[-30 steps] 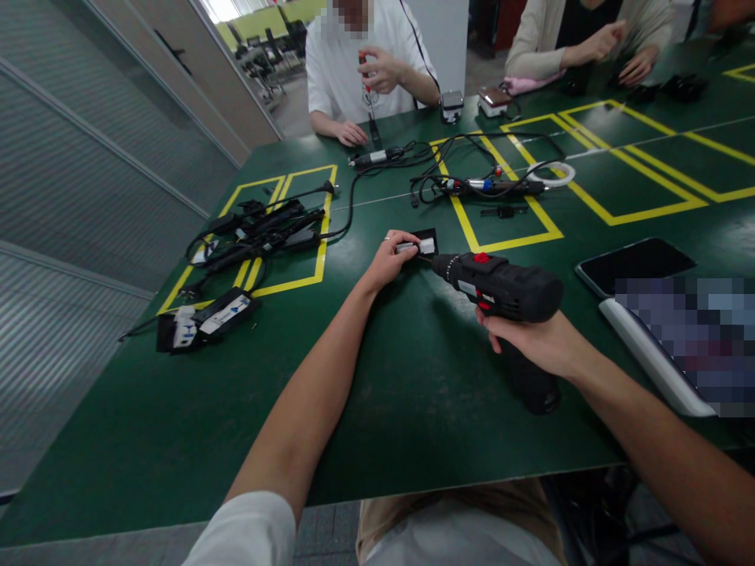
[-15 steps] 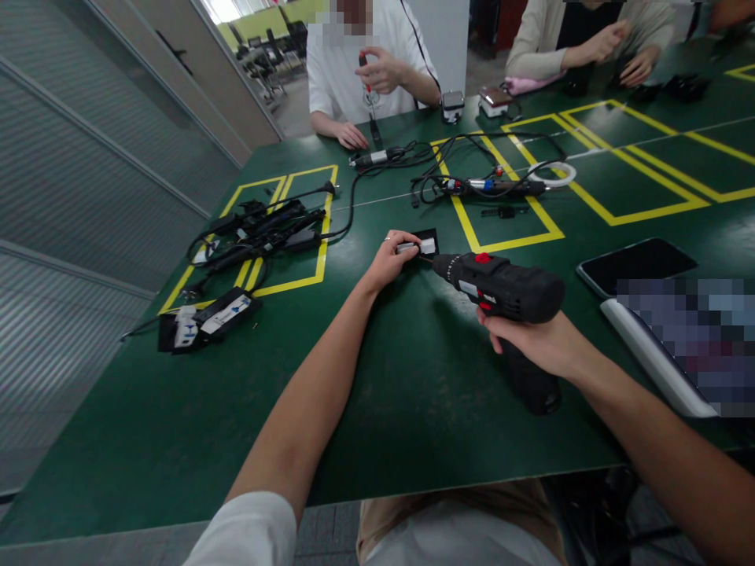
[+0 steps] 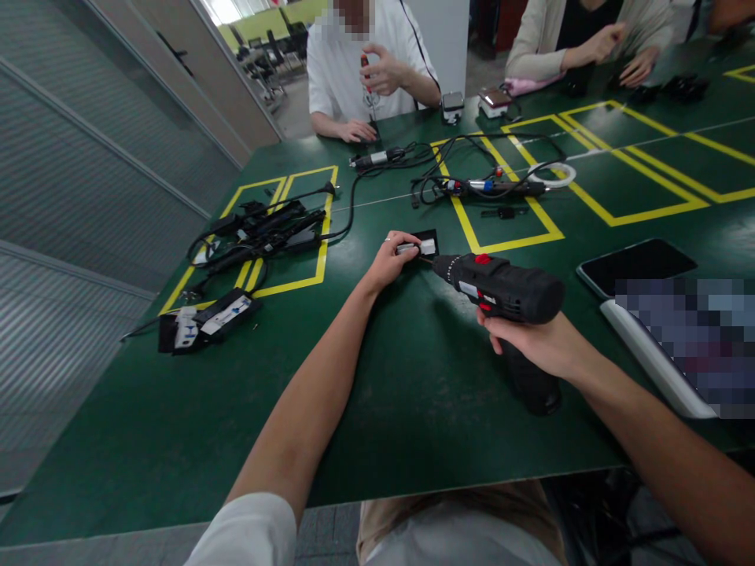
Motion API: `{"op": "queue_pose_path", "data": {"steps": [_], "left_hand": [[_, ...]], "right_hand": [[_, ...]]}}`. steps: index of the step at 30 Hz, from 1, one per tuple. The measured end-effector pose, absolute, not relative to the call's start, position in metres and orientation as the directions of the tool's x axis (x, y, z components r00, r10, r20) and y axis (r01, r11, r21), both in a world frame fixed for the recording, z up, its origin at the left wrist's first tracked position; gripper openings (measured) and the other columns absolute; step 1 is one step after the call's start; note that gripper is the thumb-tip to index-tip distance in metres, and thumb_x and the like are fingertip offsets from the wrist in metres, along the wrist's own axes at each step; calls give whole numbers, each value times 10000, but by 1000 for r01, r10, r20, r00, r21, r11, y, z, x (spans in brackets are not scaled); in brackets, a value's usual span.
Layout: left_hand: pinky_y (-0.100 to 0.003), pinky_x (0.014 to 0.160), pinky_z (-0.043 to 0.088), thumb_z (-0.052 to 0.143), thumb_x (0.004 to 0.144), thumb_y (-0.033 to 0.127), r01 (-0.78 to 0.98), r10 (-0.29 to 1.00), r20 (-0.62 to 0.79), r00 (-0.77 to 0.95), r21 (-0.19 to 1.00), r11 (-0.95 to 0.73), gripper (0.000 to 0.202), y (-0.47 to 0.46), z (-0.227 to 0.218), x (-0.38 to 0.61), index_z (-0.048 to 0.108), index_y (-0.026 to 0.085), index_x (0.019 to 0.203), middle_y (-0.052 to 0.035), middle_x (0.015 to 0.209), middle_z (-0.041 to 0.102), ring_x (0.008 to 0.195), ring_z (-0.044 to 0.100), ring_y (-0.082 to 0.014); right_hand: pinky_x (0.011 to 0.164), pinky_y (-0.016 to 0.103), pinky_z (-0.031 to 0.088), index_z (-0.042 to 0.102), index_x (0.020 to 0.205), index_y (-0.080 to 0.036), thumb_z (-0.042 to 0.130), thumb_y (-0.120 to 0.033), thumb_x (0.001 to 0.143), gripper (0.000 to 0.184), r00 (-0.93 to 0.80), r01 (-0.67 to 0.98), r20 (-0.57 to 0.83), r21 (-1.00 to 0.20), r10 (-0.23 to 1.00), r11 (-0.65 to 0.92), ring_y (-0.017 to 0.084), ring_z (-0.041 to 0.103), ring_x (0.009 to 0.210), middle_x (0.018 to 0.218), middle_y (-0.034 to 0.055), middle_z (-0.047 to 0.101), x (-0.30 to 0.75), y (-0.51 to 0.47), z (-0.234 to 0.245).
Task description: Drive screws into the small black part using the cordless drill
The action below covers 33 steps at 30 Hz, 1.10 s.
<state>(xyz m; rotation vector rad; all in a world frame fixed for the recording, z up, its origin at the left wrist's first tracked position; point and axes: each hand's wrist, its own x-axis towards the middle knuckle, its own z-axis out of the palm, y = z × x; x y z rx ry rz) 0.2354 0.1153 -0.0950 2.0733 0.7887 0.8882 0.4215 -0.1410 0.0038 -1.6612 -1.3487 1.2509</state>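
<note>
My right hand (image 3: pixel 528 339) is wrapped round the grip of a black cordless drill (image 3: pixel 501 287) with red buttons. The drill lies level and points left, its bit reaching to a small black piece with a white label (image 3: pixel 428 246) on the table. Over the left part of that piece, my left hand (image 3: pixel 395 255) presses with its fingers together and holds it down. My fingers cover part of the piece, and the exact spot where the bit's tip meets it is too small to make out.
On the left lie black adapters and cables (image 3: pixel 271 228) and black pieces with white labels (image 3: pixel 204 321). Ahead are an electric screwdriver (image 3: pixel 501 187) and a coiled cable (image 3: pixel 406 153). A phone (image 3: pixel 637 266) lies right. Across the table, a co-worker's hand (image 3: pixel 382 69) holds a red-handled screwdriver; another person sits farther right.
My hands and the drill have hardly moved. Across the table, the co-worker's lower hand has shifted slightly right onto the dark piece under the screwdriver.
</note>
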Motion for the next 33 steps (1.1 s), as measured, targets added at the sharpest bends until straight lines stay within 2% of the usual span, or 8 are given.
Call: {"op": "queue_pose_path", "data": {"steps": [14,27,33], "left_hand": [[-374,994,389,616,790,295,247,757,323,568,810,-531,205,113,-92,236,675,204,965,-47,1022,558,1026,530,-199],[-362,983,401,597,814,316,254,743,324,585,797,-548,220,114,-94,235,669,221,999,-45,1043,562,1033,531,-194],[-376,1003,390,604,805,290,261,747,317,584,798,-543,201,112,-91,236,668,222,983,-42,1047,563,1050,527,-200]], "right_hand": [[679,346,471,626,858,-186,581,-300,819,129,28,302,-257,-919,966,-253,175,598,597,694,21,640,421,-141,3],[701,350,473,624,830,-188,566,-305,826,131,34,345,-273,-900,961,-268,190,614,625,606,5,619,420,-141,6],[656,318,480,625,821,-197,582,-264,813,80,44,349,-245,-904,968,-245,168,618,582,609,-9,635,422,-141,6]]}}
